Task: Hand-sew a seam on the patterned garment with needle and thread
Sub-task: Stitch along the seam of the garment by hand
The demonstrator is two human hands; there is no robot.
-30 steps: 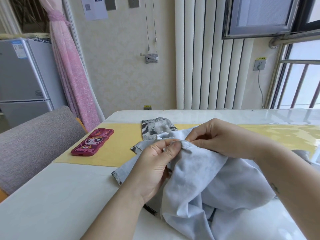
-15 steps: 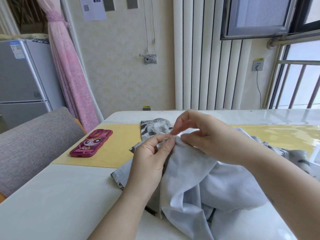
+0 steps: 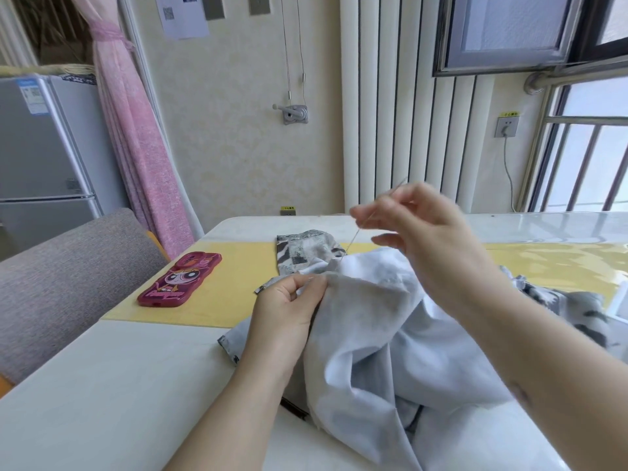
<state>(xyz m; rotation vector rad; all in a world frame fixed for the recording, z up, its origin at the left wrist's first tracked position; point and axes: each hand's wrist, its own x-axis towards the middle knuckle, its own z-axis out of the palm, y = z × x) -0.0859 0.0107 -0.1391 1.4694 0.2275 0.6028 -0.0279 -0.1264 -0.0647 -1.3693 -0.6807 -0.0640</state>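
Tabletop of white smooth material [image 3: 102, 385] lies under both hands and carries the pale grey patterned cloth garment [image 3: 390, 334]. The garment is heaped below the hands and spreads toward the person's right, with its plain inner face up. The left hand [image 3: 285, 311] pinches a fold of it between thumb and fingers. The right hand [image 3: 424, 239] is raised above and to the right of the left one, clear of the cloth, so the hands are apart.

I judge that the step in hand is drawing a stitch through. To do it well, the right hand should pull steadily away from the cloth until the stitch lies snug. Meanwhile the left hand should hold the fold firm, so that the seam does not pucker.

The right hand pinches the thin metal needle [image 3: 398, 186]. Its long axis is slanted: the end that shows above the fingers points up and to the right, and the other end aims down-left at the seam. The fine greyish thread [image 3: 351, 243] follows this same line from the right hand down to the cloth, just beyond the left fingertips.
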